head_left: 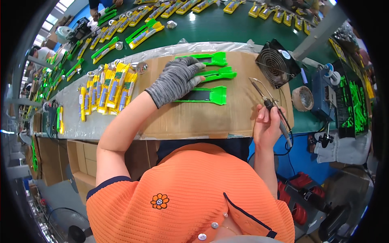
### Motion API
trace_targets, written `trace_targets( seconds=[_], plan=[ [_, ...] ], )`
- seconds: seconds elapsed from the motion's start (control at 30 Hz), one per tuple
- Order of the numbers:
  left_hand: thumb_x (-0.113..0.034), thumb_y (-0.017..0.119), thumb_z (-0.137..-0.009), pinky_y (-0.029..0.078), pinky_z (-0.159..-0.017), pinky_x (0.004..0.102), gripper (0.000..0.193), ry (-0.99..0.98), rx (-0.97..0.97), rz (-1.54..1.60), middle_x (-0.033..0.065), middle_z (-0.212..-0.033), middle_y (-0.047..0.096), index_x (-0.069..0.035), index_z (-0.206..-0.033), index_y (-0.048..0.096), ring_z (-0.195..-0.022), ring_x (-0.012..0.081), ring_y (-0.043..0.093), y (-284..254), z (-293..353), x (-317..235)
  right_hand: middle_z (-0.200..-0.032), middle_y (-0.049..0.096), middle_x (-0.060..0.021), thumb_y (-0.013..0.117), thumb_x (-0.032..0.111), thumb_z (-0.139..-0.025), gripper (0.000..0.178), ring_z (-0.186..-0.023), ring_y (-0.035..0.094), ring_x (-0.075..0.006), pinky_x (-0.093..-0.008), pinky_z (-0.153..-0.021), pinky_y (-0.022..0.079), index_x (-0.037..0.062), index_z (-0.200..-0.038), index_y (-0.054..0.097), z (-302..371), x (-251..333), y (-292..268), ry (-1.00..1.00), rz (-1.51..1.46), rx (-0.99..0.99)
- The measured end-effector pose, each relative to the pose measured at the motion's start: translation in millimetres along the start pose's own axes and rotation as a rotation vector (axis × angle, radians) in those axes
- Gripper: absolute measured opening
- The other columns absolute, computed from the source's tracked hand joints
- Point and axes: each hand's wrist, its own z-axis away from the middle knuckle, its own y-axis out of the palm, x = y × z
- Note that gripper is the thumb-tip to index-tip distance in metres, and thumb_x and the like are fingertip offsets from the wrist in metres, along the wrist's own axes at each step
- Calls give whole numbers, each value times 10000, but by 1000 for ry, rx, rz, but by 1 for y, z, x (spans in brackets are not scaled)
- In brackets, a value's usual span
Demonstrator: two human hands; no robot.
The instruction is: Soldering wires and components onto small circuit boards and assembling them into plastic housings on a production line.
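My left hand (175,81), in a grey fingertip-less glove, reaches over three bright green plastic housings lying in a row on a cardboard sheet (194,119). Its fingers are closed about the middle housing (223,73). The far housing (219,59) and the near housing (219,95) lie on either side, each with a dark panel partly hidden by the glove. My bare right hand (268,125) grips a soldering iron (268,103) at the cardboard's right side. A thin curved metal tube runs beside the iron, and its tip points up and left, apart from the housings.
Yellow assemblies with blue-grey cells (106,91) are heaped left of the cardboard. A black fan (277,64), a tape roll (302,98) and a blue soldering station (324,95) stand right. A green conveyor (194,30) carrying more assemblies runs behind. A black crate (352,105) holds green parts.
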Motion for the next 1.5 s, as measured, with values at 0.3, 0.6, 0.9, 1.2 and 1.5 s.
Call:
trace_targets(
  seconds=[0.3,0.6,0.9,1.2,1.5],
  plan=[
    [-442,588,-913,542,-756,423,397,-751,214,-202,153,-910,679,-76,-981,723,-822,322,681,-75,196,-56,-626,378,-24,492,185,-1017,334,-702,475,-160,-378,-957,474,89,-709,405,-11,-3,-15,181,-102,86],
    [-329,764,-785,522,-869,428,434,-1355,-157,-361,159,-1143,619,-71,-1117,655,-1076,337,626,-11,351,-36,-657,346,-14,474,172,-1021,363,-717,457,-163,-396,-1037,440,102,-677,383,-9,5,-4,203,92,98],
    [-138,669,-821,514,-865,437,293,-1136,-745,-569,191,-1029,683,-22,-1089,668,-951,359,651,-42,373,-43,-616,371,11,528,104,-1000,181,-656,462,-127,-390,-941,486,105,-824,488,-4,-1,-9,125,9,116],
    [0,740,-849,538,-896,369,384,-428,-1151,-379,164,-1160,655,58,-1203,605,-945,256,657,-94,319,-105,-657,402,44,572,32,-950,181,-580,363,-78,-290,-656,420,144,-831,493,1,-3,4,160,-42,-5],
    [-148,692,-892,496,-856,464,184,430,-460,-372,149,-1006,651,-59,-1028,604,-924,361,630,-123,148,-187,-793,609,-83,636,126,-931,191,-645,601,-125,-259,-600,485,52,-981,467,-3,-10,-7,-2,16,102]
  ],
)
